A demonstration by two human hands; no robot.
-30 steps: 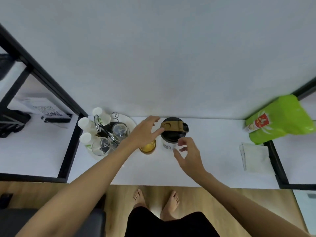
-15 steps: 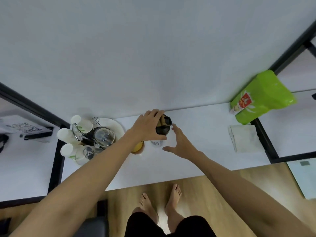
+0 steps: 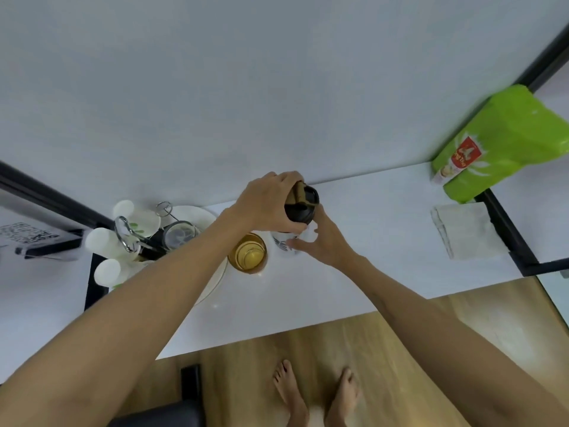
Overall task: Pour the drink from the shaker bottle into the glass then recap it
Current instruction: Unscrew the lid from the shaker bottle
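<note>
View from above of a white worktop [image 3: 363, 241] set against a pale wall. The shaker bottle [image 3: 292, 235] stands upright near the middle of the worktop, its white body partly hidden by both hands. The left hand [image 3: 268, 201] is closed over the black lid [image 3: 303, 204] from above, fingers curled round the lid's far side beside its tan flip cap [image 3: 297, 191]. The right hand [image 3: 323, 238] wraps the bottle's body from the right, thumb and fingers pressed against the white wall just below the lid. The glass [image 3: 248, 253] stands just to the left of the bottle, close beside it, and contains amber liquid. Farther left, a round white tray [image 3: 209, 217] carries a wire rack [image 3: 129, 232] with white paper cups [image 3: 101, 241] and inverted glasses. At the right, a folded white cloth [image 3: 465, 229] lies on the worktop, with a green bag [image 3: 508, 143] behind it. Bare feet [image 3: 317, 392] stand on the wooden floor below.
</note>
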